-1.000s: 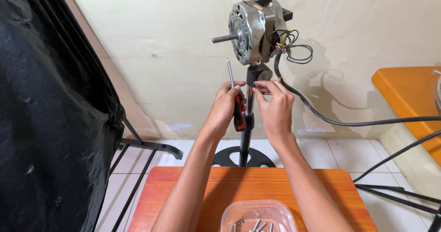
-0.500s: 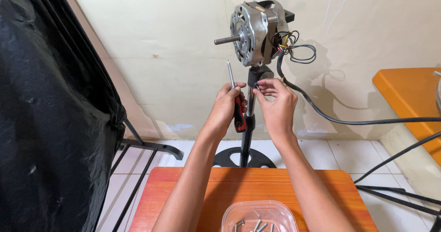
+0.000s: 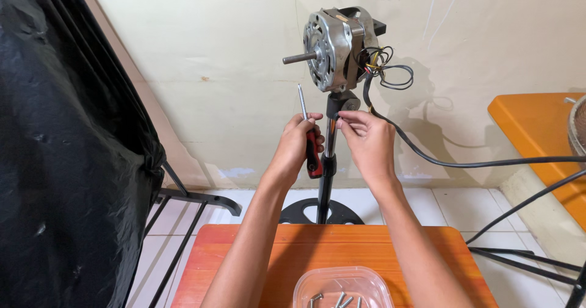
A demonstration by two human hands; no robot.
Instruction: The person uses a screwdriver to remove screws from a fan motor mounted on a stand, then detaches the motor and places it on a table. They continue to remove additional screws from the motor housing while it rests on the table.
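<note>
Red-handled screwdriver [image 3: 311, 142] parked tip-up in my closed left hand [image 3: 299, 143], freeing right hand [image 3: 366, 140] fingertips to pinch the stand's neck joint [image 3: 340, 103] under the motor [image 3: 339, 47].

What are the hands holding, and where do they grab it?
The left hand holds a screwdriver by its red and black handle, tip up. The right hand pinches the black joint under the fan motor.

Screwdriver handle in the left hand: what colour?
Red and black screwdriver handle, held by left hand; head view.
</note>
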